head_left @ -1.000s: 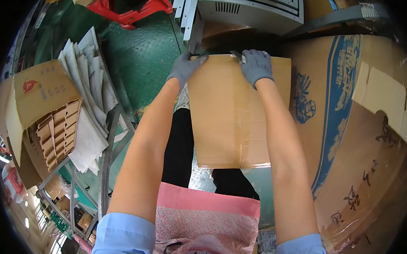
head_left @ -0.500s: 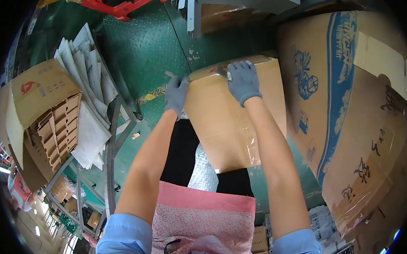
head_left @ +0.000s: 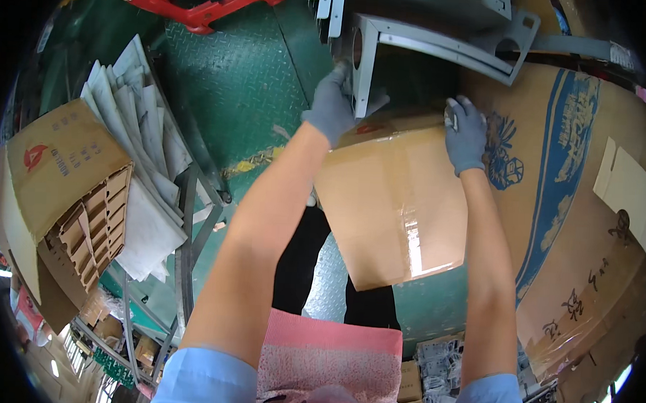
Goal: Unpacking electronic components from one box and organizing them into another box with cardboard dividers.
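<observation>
A taped brown cardboard box point(head_left: 366, 203) lies in front of me, above my legs. My left hand point(head_left: 331, 107), in a grey glove, is at the near end of a grey sheet-metal frame point(head_left: 445, 52) just beyond the box. Its fingers pass behind the upright end and the thumb shows on the other side, so the hand is closed on it. At the box's far right corner is my right hand point(head_left: 466, 138), also gloved, with its fingers curled. Whatever it may hold is hidden. The metal frame has round holes and a bent rim.
A large cardboard carton point(head_left: 547, 190) with a blue stripe fills the right. To the left, an open carton with dividers point(head_left: 86, 184) stands beside stacked white sheets point(head_left: 148, 172) and a metal rack point(head_left: 184, 246). A red molded part point(head_left: 201, 12) lies on the green floor at the far left.
My left hand has left the box's left edge and moved forward and right onto the metal frame. My right hand has shifted right to the box's corner. The metal frame shows more fully.
</observation>
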`<state>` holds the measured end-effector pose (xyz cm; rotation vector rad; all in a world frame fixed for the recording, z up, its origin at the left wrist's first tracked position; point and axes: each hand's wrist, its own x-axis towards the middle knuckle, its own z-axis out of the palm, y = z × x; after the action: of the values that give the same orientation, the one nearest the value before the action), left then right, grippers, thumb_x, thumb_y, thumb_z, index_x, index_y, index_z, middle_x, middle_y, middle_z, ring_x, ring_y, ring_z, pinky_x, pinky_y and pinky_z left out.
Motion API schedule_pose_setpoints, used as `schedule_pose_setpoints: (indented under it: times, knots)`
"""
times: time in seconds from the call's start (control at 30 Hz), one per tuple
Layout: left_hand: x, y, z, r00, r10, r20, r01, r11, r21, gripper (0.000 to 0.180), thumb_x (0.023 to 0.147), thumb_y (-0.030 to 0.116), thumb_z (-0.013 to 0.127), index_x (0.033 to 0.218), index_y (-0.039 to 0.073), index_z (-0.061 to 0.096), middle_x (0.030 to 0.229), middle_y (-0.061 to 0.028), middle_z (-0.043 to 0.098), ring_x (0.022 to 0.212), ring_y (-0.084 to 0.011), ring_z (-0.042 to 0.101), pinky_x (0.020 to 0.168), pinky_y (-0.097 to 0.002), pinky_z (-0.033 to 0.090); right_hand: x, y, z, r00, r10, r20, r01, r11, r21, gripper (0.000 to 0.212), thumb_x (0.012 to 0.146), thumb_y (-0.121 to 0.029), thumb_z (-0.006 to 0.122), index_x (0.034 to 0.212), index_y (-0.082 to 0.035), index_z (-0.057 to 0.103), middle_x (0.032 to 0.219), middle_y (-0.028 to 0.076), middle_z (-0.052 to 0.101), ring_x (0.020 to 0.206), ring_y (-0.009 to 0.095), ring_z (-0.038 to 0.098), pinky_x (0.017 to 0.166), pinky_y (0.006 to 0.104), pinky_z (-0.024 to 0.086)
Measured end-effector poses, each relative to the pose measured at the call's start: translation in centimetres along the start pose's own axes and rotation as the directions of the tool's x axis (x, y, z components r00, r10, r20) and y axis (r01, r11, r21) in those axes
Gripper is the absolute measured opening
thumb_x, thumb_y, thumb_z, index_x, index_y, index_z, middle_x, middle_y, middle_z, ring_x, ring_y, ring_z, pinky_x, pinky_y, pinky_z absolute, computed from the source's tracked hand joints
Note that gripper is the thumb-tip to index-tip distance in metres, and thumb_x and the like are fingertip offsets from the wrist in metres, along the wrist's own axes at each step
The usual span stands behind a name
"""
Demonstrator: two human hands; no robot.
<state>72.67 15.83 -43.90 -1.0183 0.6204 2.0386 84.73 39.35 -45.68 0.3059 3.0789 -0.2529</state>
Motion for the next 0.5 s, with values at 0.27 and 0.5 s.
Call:
schedule_pose_setpoints:
  times: [0.27,0.5]
  knots:
    - [3.1,-0.5,-0.5,0.993,0.067,-0.095,-0.087,0.969,-0.232,0.014,0.091,0.009,0.046,0.096,0.001,0.057,0.083,-0.01,0.061,0.056,-0.0155,0.056,0.049,-0.022,0.051,7.9,-1.4,-5.9,0.983,-0.027,-0.182,0.036,0.998,0.045,0.052,0.077,-0.006,0.059,0.127,-0.016,0.046,0.114,0.014,0.049,0.098,0.037,0.056,0.08,0.0427,0.049]
    - [2.7,-1.8,-1.0,0.992,0.058,-0.113,-0.067,0.995,-0.077,0.016,0.095,0.02,0.047,0.094,0.008,0.057,0.084,-0.0087,0.062,0.062,-0.016,0.057,0.049,-0.0244,0.047,12.7,-2.6,-9.1,0.999,-0.026,-0.025,0.024,0.996,-0.085,0.037,0.077,-0.017,0.067,0.11,-0.019,0.051,0.109,0.011,0.05,0.09,0.034,0.06,0.073,0.0452,0.051]
